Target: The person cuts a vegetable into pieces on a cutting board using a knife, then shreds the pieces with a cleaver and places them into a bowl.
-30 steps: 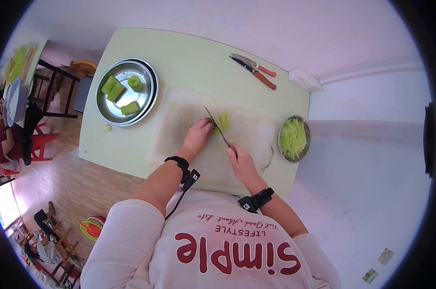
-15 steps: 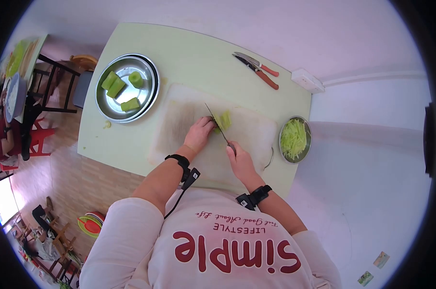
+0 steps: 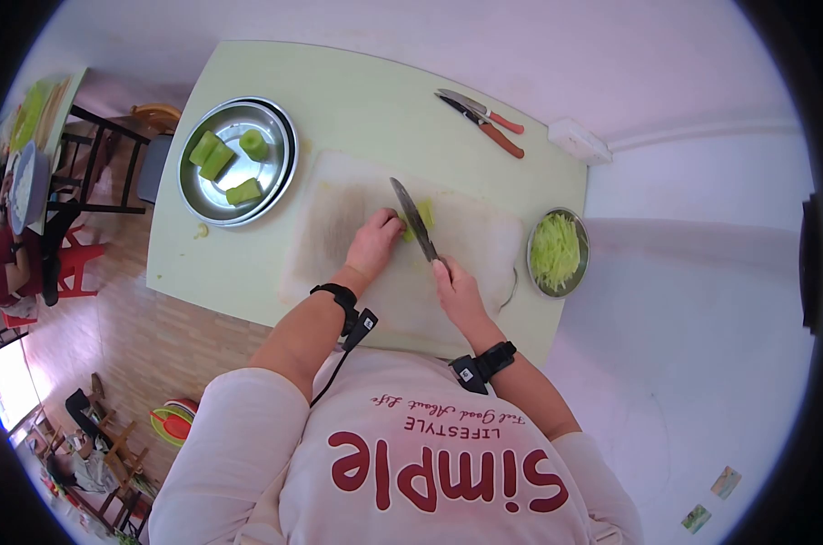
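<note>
My right hand [image 3: 459, 292] is closed round the handle of a kitchen knife [image 3: 415, 221]. The blade points up and away over the cutting board [image 3: 480, 241], its broad side facing me. Left of the blade, my left hand [image 3: 372, 245] rests on the board with its fingers curled round a piece of green vegetable stem [image 3: 406, 232], mostly hidden by the fingers and blade. Some cut green slices [image 3: 428, 212] lie just right of the blade.
At the left, a steel basin [image 3: 190, 195] holds several peeled stem chunks [image 3: 217, 162]. A bowl [image 3: 581, 275] of green shreds [image 3: 554, 251] stands at the right edge. Two knives [image 3: 500, 139] lie at the back, near a white socket box [image 3: 579, 141]. Another person's arm [image 3: 16, 268] shows far left.
The knife has tilted from nearly edge-on to showing its broad side. My left fingers stay beside the blade, and my right hand has moved slightly right.
</note>
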Action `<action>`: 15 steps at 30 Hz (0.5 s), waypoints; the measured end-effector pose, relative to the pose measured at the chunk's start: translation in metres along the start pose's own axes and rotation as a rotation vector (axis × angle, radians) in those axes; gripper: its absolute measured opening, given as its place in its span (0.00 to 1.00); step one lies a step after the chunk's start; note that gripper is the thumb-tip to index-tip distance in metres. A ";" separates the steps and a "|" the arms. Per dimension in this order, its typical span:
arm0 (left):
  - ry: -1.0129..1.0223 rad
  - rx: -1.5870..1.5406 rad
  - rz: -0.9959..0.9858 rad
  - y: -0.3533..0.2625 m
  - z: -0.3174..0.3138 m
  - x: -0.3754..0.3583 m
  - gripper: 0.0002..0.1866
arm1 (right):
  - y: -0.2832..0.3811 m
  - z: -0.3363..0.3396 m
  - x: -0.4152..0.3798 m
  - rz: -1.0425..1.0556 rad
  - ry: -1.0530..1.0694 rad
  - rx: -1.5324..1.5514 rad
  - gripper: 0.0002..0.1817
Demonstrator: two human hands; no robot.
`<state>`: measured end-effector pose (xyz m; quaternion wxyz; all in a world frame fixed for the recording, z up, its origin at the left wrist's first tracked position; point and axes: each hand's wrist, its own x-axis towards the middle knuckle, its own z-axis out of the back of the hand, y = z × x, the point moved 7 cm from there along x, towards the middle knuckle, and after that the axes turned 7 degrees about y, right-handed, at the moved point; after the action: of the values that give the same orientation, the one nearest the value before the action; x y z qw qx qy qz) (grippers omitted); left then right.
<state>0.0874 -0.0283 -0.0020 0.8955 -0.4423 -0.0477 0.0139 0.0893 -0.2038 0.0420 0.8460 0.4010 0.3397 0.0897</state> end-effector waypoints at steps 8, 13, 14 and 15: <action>0.001 0.009 -0.002 0.000 0.001 0.000 0.05 | 0.025 0.001 -0.008 0.118 -0.027 -0.125 0.21; -0.015 0.010 -0.016 -0.002 0.003 0.000 0.05 | 0.026 0.001 -0.007 0.131 -0.031 -0.144 0.20; -0.023 0.014 -0.026 -0.002 0.003 0.000 0.05 | 0.025 0.000 -0.006 0.140 -0.031 -0.149 0.20; -0.022 0.014 -0.024 -0.002 0.003 0.000 0.05 | 0.026 0.000 -0.006 0.149 -0.030 -0.154 0.20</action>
<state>0.0872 -0.0271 0.0012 0.8980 -0.4353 -0.0630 0.0083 0.0877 -0.1893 0.0639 0.8703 0.3602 0.2882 0.1723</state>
